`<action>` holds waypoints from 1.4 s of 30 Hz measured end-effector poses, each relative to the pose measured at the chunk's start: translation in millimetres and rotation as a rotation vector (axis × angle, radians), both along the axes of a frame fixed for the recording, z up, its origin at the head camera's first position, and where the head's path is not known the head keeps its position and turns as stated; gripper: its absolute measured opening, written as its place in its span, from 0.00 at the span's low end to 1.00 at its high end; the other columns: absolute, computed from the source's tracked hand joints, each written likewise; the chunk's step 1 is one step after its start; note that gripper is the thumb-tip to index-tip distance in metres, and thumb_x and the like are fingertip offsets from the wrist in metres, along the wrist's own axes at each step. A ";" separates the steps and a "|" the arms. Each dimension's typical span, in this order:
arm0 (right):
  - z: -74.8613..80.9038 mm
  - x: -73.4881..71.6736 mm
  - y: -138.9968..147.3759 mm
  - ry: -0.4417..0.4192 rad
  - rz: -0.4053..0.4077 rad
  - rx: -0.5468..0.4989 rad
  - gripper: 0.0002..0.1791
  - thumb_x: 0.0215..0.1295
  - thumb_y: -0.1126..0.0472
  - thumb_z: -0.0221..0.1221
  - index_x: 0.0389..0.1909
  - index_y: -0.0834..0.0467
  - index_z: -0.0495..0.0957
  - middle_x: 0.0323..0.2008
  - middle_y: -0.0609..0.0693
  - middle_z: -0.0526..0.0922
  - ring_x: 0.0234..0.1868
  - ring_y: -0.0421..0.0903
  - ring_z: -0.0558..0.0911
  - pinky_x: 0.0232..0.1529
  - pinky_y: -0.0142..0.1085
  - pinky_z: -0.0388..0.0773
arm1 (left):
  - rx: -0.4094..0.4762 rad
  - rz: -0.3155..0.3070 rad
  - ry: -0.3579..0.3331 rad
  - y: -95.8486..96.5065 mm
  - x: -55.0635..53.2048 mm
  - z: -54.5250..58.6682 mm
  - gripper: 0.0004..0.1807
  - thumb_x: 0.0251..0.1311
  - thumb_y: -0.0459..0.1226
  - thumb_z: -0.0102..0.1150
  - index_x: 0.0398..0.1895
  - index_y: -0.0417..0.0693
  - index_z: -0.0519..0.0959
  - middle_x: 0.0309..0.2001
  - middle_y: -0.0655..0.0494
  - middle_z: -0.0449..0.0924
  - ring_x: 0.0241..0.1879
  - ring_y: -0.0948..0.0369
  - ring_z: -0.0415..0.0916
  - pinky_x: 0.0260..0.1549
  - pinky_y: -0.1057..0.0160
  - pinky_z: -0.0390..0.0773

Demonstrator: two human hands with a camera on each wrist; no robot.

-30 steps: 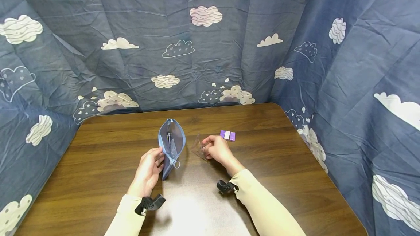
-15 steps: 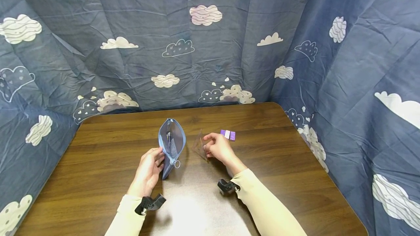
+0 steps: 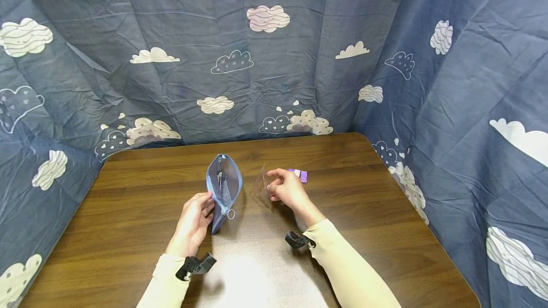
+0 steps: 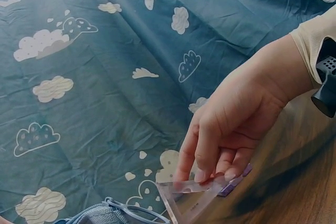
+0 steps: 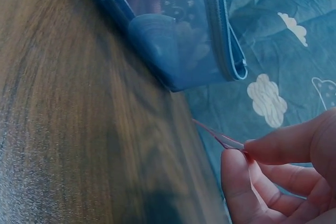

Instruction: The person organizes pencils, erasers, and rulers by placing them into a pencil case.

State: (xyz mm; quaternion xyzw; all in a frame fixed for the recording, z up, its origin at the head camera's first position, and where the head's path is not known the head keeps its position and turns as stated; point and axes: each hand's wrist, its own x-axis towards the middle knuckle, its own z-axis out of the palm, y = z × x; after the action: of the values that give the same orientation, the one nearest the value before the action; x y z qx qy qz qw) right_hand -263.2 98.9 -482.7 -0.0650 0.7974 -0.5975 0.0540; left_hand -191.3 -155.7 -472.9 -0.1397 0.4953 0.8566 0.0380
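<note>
1. The triangle [image 4: 199, 205] tilts between pouch [image 3: 232, 182] and right hand [image 3: 290, 190]; table [image 3: 364, 213] contact is unclear.
2. The right hand pinches 1 edge; so slim a hold could let it slip.
3. The left hand [image 3: 193, 223] grips the pouch; slackening could collapse its open mouth.
4. A purple block [image 3: 303, 176] lies just behind the right hand; a stray knuckle might nudge it.

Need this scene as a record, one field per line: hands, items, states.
left hand: holds pouch, left hand, pouch
right hand: pinches clear triangle, right hand, triangle
pouch: blue, mouth open, ring pull at near end
inside pouch: pen-like item; anything else unclear
triangle: right of pouch, apart; table contact unclear
purple block: on table, partly behind right hand in head view
table: brown, wood-grain
</note>
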 end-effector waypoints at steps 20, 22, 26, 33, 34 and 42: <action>8.7 -1.4 3.9 0.008 -0.004 -0.082 0.27 0.54 0.83 0.53 0.57 0.68 0.75 0.30 0.63 0.84 0.22 0.46 0.81 0.27 0.42 0.83 | 0.003 0.001 -0.002 -0.5 1.7 -0.1 0.14 0.72 0.33 0.50 0.26 0.52 0.76 0.34 0.55 0.77 0.49 0.53 0.66 0.56 0.51 0.54; 9.0 -1.9 3.6 0.009 -0.002 -0.091 0.27 0.54 0.83 0.53 0.57 0.68 0.75 0.30 0.64 0.84 0.21 0.46 0.81 0.27 0.42 0.83 | 0.004 -0.001 0.001 -0.6 2.1 0.0 0.14 0.72 0.32 0.50 0.26 0.53 0.76 0.33 0.56 0.77 0.49 0.54 0.67 0.55 0.51 0.55; 11.1 -2.0 2.6 0.012 -0.001 -0.106 0.27 0.53 0.82 0.53 0.56 0.68 0.76 0.29 0.60 0.83 0.22 0.45 0.80 0.25 0.39 0.82 | 0.005 -0.002 0.001 -1.0 3.2 0.9 0.14 0.72 0.32 0.51 0.25 0.52 0.76 0.34 0.55 0.76 0.48 0.54 0.67 0.55 0.52 0.55; 18.2 -0.8 1.3 0.049 0.015 -0.115 0.26 0.55 0.82 0.53 0.57 0.68 0.75 0.27 0.58 0.82 0.22 0.44 0.79 0.25 0.39 0.82 | -0.004 -0.008 0.004 -1.3 3.2 0.8 0.14 0.72 0.32 0.51 0.26 0.53 0.76 0.37 0.54 0.76 0.51 0.52 0.65 0.57 0.50 0.54; 19.6 -0.3 1.2 0.051 0.015 -0.115 0.26 0.55 0.82 0.53 0.57 0.68 0.75 0.27 0.58 0.82 0.22 0.45 0.79 0.24 0.39 0.82 | -0.004 -0.007 0.004 -1.3 2.8 0.6 0.14 0.72 0.33 0.51 0.26 0.52 0.76 0.37 0.54 0.76 0.52 0.52 0.65 0.58 0.49 0.53; 30.1 1.2 -0.7 0.071 0.036 -0.132 0.27 0.55 0.81 0.54 0.58 0.69 0.74 0.28 0.61 0.83 0.22 0.45 0.80 0.26 0.43 0.82 | -0.004 -0.003 0.001 -1.0 1.4 -0.6 0.14 0.72 0.33 0.51 0.26 0.52 0.76 0.36 0.54 0.77 0.51 0.52 0.66 0.58 0.49 0.53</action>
State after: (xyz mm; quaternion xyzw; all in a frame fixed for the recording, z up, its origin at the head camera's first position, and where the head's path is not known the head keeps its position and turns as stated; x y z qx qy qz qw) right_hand -262.0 98.2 -452.7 -0.1037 0.7564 -0.6451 0.0320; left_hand -190.0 -156.7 -473.5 -0.1388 0.4974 0.8555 0.0386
